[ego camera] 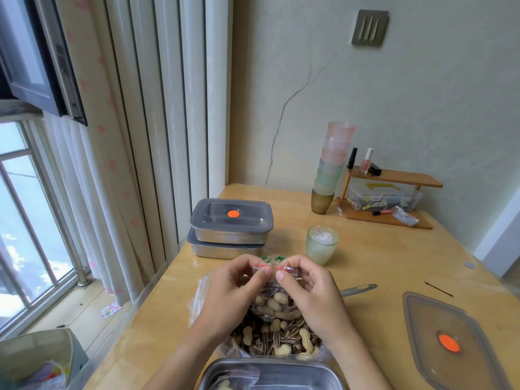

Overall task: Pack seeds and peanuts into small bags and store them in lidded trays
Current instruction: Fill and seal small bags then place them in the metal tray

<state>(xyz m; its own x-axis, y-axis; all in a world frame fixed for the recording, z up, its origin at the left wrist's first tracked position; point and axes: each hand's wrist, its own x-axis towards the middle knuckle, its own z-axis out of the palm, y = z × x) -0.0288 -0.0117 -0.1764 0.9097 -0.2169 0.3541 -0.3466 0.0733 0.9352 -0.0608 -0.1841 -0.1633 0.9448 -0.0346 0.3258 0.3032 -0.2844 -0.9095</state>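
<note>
I hold a small clear zip bag [277,301] filled with peanuts and sunflower seeds above a large open bag of the same mix [278,337]. My left hand [233,291] and my right hand [312,291] both pinch its red-lined zip strip at the top, thumbs nearly meeting. At the bottom edge stands an open steel tray [281,370] with a filled small bag [233,380] inside. Its loose grey lid [450,342] with an orange dot lies at the right.
Two lidded steel trays [230,229] are stacked at the table's far left. A green cup [321,244] holds empty small bags. A spoon handle [358,289] pokes out behind my right hand. Stacked cups [332,170] and a wooden shelf [388,198] stand by the wall.
</note>
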